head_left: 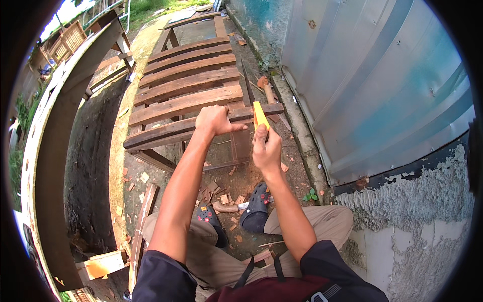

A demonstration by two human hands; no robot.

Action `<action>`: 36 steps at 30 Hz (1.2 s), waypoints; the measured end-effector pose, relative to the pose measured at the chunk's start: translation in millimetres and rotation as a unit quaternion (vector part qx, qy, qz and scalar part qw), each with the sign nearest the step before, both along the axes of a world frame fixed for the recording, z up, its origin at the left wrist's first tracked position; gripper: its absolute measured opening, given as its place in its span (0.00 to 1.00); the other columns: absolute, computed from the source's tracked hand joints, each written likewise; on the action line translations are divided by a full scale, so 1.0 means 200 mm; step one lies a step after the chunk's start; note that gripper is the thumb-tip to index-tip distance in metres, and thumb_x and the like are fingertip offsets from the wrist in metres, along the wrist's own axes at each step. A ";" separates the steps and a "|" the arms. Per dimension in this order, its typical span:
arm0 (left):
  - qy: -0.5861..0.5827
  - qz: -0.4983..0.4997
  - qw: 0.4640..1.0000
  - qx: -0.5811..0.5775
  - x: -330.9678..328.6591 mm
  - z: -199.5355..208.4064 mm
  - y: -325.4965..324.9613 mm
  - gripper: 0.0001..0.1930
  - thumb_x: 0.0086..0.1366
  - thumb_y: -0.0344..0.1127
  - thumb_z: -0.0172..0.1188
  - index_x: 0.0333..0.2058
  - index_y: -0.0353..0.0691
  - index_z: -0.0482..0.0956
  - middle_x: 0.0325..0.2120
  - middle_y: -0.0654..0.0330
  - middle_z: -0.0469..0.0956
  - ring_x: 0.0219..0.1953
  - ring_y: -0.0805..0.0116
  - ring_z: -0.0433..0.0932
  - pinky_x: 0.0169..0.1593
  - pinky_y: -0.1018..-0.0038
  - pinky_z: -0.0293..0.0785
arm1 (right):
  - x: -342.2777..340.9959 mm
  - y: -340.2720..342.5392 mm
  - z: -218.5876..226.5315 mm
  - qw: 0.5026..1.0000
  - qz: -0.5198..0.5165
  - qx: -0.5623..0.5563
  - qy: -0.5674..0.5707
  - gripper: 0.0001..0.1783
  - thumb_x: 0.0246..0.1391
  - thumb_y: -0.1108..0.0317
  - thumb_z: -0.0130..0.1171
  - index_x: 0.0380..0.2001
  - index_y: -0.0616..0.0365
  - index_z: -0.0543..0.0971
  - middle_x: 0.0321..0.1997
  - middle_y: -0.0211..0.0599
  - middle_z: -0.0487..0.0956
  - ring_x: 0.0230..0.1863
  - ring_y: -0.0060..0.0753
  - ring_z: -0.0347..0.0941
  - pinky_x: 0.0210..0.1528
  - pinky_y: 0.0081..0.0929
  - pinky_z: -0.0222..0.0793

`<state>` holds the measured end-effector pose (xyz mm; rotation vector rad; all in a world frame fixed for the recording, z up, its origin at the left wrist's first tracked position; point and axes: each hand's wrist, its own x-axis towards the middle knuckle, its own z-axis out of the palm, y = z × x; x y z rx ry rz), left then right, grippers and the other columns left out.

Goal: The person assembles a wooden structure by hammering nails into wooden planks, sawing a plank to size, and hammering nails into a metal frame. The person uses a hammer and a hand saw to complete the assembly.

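The right hand was wrapped around the yellow handle of a saw, which crossed the front slat near its right end. Thumb stretched sawward, the left hand clasped that slat. Beyond stood the slatted wooden frame; wood scraps littered the ground.

One saw, two clogs, two forearms

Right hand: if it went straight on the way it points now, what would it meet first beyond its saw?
Likely the front slat's right end, just ahead of the right hand; depth is unclear.
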<state>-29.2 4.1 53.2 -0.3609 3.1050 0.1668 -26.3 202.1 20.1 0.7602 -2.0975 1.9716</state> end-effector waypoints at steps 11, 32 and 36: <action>-0.001 0.013 1.000 0.001 0.03 -0.05 -0.03 0.51 0.39 0.85 0.63 0.34 0.32 0.86 0.30 0.43 0.85 0.39 0.48 0.87 0.47 0.57 0.82 | 0.70 0.76 -0.12 0.990 0.051 0.007 -0.135 0.50 0.60 0.21 0.40 0.35 0.68 0.77 0.17 0.25 0.69 0.18 0.15 0.65 0.20 0.18 0.59; 0.075 0.020 0.997 -0.005 0.02 -0.03 0.04 0.48 0.47 0.82 0.61 0.38 0.34 0.84 0.32 0.44 0.85 0.39 0.46 0.85 0.44 0.58 0.82 | 0.37 0.95 -0.89 0.973 -0.043 0.227 -0.021 0.32 0.61 0.37 0.58 0.30 0.62 0.75 0.22 0.48 0.75 0.26 0.53 0.78 0.28 0.44 0.70; 0.247 -0.055 0.967 0.005 0.09 -0.15 -0.04 0.37 0.56 0.73 0.63 0.38 0.36 0.84 0.33 0.50 0.84 0.37 0.47 0.84 0.39 0.59 0.81 | 0.27 0.99 -0.97 0.954 -0.029 0.291 0.067 0.31 0.56 0.37 0.65 0.27 0.59 0.75 0.24 0.47 0.76 0.27 0.57 0.77 0.28 0.46 0.71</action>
